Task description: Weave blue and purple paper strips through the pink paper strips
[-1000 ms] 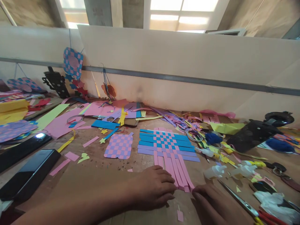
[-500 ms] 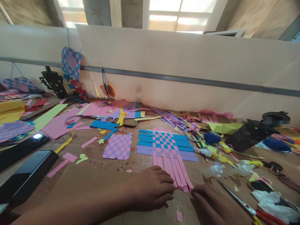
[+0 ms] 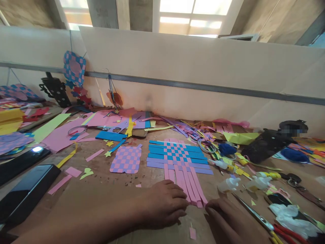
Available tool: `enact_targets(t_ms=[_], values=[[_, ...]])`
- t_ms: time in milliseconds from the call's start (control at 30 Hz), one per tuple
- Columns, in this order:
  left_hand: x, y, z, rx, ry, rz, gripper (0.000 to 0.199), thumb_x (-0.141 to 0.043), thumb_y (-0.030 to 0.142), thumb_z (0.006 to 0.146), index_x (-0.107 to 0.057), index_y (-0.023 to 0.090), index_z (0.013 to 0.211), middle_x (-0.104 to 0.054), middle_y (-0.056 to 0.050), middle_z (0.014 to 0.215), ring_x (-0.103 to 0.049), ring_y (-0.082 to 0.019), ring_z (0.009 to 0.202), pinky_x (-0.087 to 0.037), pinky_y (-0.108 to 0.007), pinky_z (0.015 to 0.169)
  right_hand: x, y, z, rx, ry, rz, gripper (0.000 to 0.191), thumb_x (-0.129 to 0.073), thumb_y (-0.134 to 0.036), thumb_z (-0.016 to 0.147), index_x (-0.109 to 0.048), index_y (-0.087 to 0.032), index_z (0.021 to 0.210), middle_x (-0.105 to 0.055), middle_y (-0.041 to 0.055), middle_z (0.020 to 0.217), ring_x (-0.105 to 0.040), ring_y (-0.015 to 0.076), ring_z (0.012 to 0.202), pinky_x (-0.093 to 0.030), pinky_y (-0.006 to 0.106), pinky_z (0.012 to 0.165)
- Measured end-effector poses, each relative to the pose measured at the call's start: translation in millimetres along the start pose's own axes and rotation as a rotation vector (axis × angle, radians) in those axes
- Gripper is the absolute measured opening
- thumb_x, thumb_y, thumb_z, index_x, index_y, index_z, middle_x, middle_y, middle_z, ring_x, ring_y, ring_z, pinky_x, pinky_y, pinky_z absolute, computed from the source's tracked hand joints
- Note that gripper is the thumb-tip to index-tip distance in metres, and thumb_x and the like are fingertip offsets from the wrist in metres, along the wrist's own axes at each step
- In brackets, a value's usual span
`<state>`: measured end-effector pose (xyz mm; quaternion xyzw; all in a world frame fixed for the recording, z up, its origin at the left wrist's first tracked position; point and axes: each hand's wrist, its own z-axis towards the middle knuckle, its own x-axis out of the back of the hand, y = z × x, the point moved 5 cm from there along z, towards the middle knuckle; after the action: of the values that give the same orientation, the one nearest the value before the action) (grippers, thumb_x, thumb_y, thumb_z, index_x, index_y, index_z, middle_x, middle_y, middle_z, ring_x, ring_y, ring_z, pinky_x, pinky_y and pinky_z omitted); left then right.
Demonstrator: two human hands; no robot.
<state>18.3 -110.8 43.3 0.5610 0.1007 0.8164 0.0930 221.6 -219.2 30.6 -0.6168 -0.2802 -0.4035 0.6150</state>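
Observation:
A woven paper mat (image 3: 179,156) of blue and lilac strips crossed by pink ones lies on the wooden table (image 3: 106,200), with a checked centre. Its long pink strips (image 3: 186,183) hang loose towards me. My left hand (image 3: 164,205) rests at the left side of their ends, fingertips touching them. My right hand (image 3: 225,220) lies at the right side, its fingertips against the same ends. Neither hand shows a clear pinch. To the left lies a pink and lilac woven piece (image 3: 126,159). A small pink paper scrap (image 3: 192,233) sits below the strips.
Right of my right hand lie steel scissors (image 3: 252,213) and small glue bottles (image 3: 230,185). Two dark phones (image 3: 26,191) sit at the left. Coloured paper scraps, stars and a dark bottle (image 3: 265,145) crowd the table, which ends at a cream wall behind.
The whole scene has shifted slightly left and the view has tilted a little. Both hands stay at the pink strip ends, with no visible change in their hold.

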Motion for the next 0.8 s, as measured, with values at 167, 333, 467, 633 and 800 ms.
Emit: enact_targets(t_ms=[167,333,467,633,800], values=[[1.8,0,1,0.005,-0.009,-0.003,0.023,-0.053,0.031,0.106,-0.070,0.019,0.117,-0.078,-0.005,0.116,-0.070,-0.022,0.111,-0.049,-0.038,0.099,-5,7,-3,-0.064,-0.010,0.007,0.032,-0.048,-0.043,0.100,-0.076,-0.030,0.094,-0.078,0.0082,0.100,-0.073,0.0278,0.092,-0.057,0.037,0.081],[4.8,2,0,0.016,0.016,-0.026,0.026,-0.052,0.030,0.107,-0.070,0.019,0.122,-0.078,-0.006,0.120,-0.069,-0.023,0.116,-0.048,-0.039,0.104,0,-1,-1,-0.041,0.009,0.026,0.033,-0.050,-0.044,0.099,-0.078,-0.028,0.092,-0.078,0.0105,0.097,-0.072,0.0296,0.091,-0.057,0.038,0.080],[17.1,6,3,0.058,0.080,-0.096,0.029,-0.051,0.026,0.106,-0.068,0.020,0.128,-0.077,-0.008,0.125,-0.070,-0.022,0.117,-0.049,-0.040,0.106,0,-3,-2,-0.085,0.024,0.008,0.034,-0.048,-0.046,0.101,-0.077,-0.030,0.091,-0.077,0.0073,0.095,-0.071,0.0276,0.087,-0.055,0.036,0.077],[79.2,24,23,-0.040,0.305,-0.179,0.026,-0.051,0.030,0.108,-0.067,0.018,0.125,-0.079,-0.011,0.114,-0.073,-0.022,0.107,-0.055,-0.038,0.096,-2,-7,-5,-0.116,0.093,0.017,0.033,-0.049,-0.043,0.102,-0.074,-0.029,0.087,-0.076,0.0044,0.091,-0.069,0.0243,0.083,-0.051,0.032,0.074],[155.8,53,3,0.069,0.489,-0.377,0.017,-0.057,0.022,0.106,-0.068,0.023,0.118,-0.076,-0.005,0.098,-0.072,-0.018,0.093,-0.058,-0.032,0.087,1,-12,-5,-0.144,0.083,0.037,0.031,-0.051,-0.043,0.102,-0.075,-0.028,0.089,-0.076,0.0037,0.095,-0.069,0.0236,0.087,-0.050,0.031,0.075]])
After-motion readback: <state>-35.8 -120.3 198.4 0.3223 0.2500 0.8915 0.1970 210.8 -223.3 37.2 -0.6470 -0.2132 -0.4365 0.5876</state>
